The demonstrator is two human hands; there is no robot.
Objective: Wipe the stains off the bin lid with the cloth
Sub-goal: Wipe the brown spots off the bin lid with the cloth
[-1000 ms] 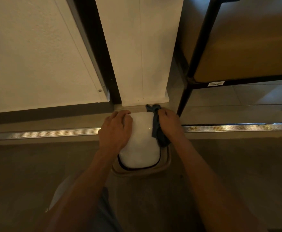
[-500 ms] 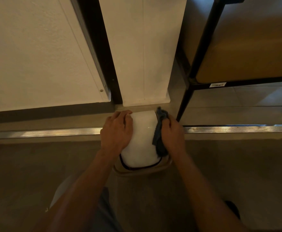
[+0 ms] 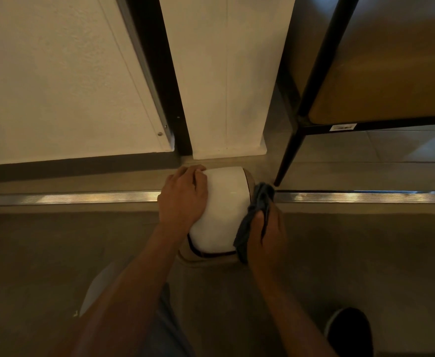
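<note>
No legible text showing. Small white sticker (image 3: 343, 127) sitting on black frame rail (image 3: 391, 122) at upper right, carrying dark printed marks, too blurred for reading.

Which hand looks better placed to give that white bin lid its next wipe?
The right hand: it grips the cloth at the bin lid's right edge. The left hand rests on the lid, apparently steadying it.
</note>
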